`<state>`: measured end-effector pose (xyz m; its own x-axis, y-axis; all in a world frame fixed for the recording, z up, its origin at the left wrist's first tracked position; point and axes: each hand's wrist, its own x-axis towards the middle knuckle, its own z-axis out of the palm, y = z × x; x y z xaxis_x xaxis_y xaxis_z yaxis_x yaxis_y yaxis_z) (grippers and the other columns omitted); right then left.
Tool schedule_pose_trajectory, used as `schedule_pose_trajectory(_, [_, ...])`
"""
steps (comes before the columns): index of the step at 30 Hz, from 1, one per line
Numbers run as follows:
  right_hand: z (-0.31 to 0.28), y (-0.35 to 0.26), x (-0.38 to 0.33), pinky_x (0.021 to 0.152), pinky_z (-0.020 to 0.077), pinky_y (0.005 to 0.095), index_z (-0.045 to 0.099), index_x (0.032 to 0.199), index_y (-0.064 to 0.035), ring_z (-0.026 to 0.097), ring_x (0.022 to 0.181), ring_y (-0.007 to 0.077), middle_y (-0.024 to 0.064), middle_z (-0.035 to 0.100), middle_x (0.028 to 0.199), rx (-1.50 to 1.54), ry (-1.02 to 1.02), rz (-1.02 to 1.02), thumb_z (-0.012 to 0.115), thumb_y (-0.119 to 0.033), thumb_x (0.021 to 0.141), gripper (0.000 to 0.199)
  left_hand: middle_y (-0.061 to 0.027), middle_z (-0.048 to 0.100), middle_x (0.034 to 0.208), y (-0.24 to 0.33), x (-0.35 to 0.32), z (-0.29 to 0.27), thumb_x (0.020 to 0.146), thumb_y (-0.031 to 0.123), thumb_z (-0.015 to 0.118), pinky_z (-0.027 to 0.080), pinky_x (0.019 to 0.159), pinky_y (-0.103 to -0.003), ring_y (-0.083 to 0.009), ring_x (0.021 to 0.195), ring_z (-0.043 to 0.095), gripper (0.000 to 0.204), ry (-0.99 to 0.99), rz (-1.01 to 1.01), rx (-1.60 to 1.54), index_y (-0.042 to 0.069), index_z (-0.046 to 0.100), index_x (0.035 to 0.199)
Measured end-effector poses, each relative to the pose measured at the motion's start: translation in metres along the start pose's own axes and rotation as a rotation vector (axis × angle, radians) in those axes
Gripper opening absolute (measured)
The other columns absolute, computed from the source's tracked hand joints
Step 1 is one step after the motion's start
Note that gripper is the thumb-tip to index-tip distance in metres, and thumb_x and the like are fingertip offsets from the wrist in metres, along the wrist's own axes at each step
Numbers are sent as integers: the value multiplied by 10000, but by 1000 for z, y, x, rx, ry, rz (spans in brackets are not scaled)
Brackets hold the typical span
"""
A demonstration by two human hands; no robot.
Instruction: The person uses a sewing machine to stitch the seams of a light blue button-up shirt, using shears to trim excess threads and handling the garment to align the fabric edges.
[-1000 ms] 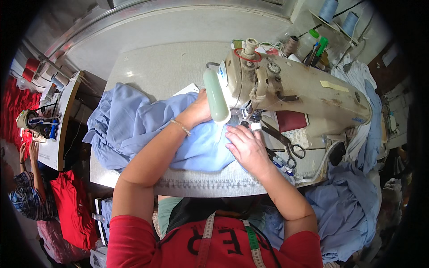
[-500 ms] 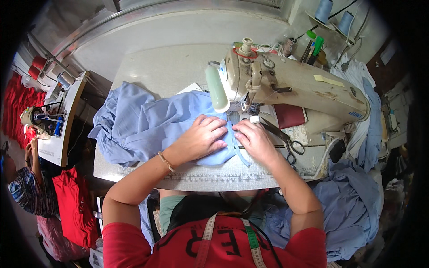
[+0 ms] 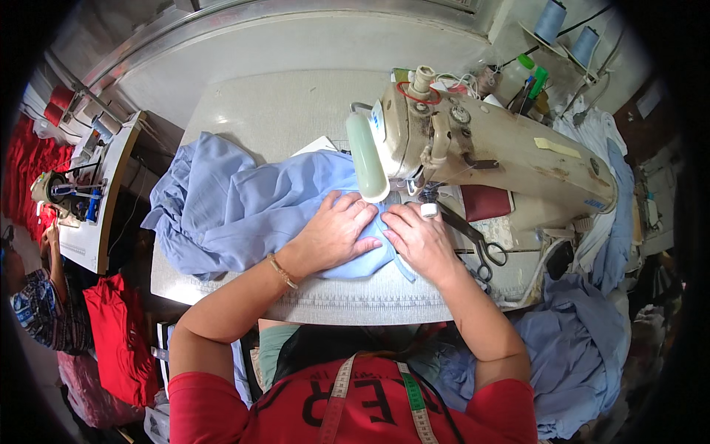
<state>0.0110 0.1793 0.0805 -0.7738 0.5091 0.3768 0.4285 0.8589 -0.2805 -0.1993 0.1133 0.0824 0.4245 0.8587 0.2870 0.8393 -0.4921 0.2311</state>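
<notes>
Both hands lie flat, palms down, on the light blue fabric (image 3: 244,211); nothing pinched or closed around, fingers spread and pressing. Left hand (image 3: 336,233) sits on the cloth just left of the needle area, fingertips close to the pale green end cover of the sewing machine (image 3: 473,152). Right hand (image 3: 418,240) is just beside it, fingers pointing up toward the presser foot; fingertips of the two hands nearly touch. Whether the needle is down in the cloth I cannot tell, the machine head hides it.

Fabric position: small folded edge lies under and between both palms, right below the machine head. Bulk of it is bunched to the left of the left hand, spreading across the grey table (image 3: 281,111) toward its left edge.

Scissors (image 3: 481,248) lie on the table just right of the right hand, apart from it. More blue cloth (image 3: 584,333) hangs off the right side of the table. Tape measure (image 3: 340,399) is draped around the person's neck over a red shirt. Two blue thread cones (image 3: 566,33) stand at the far right behind the machine. Another person (image 3: 41,303) sits at far left by red garments.
</notes>
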Motion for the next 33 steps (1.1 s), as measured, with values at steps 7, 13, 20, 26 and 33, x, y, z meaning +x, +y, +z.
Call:
schedule_pose_trajectory(7, [-1, -1, 5, 1007, 342, 497, 642, 1090, -103, 587, 974, 307, 82, 613, 1084, -47, 3, 30, 593, -225, 896, 234, -204, 507, 1308, -5, 6, 2, 882, 386, 598, 417, 996, -450, -353, 1216, 457, 551, 26, -3, -29, -36, 518, 1228])
schedule_pose_trajectory(13, [1, 1, 5, 1015, 340, 508, 638, 1103, -106, 585, 964, 333, 95, 617, 1093, -74, 22, 32, 593, -225, 894, 245, -210, 510, 1301, -6, 8, 2, 889, 385, 596, 421, 1002, -441, -361, 1216, 459, 551, 21, -10, -44, -40, 516, 1231])
schedule_pose_trajectory(20, [-1, -2, 6, 1023, 335, 509, 649, 1122, -121, 584, 987, 316, 85, 625, 1110, -116, 3, 55, 589, -229, 896, 257, -205, 514, 1306, -6, 6, 4, 895, 392, 588, 420, 989, -451, -352, 1207, 465, 531, 26, -8, -11, -27, 534, 1217])
schedule_pose_trajectory(26, [2, -1, 2, 1041, 318, 506, 655, 1127, -127, 573, 1021, 290, 81, 628, 1116, -135, 34, 44, 590, -234, 900, 259, -170, 534, 1292, -3, 5, -3, 893, 381, 588, 402, 989, -448, -329, 1187, 484, 512, 54, 34, 44, -11, 547, 1220])
schedule_pose_trajectory(33, [3, 0, 2, 1051, 307, 506, 656, 1129, -124, 567, 1034, 285, 84, 626, 1116, -125, 44, 49, 600, -234, 894, 266, -142, 555, 1261, -2, 4, -2, 903, 365, 575, 409, 977, -427, -304, 1150, 504, 489, 33, 46, -18, 6, 551, 1233])
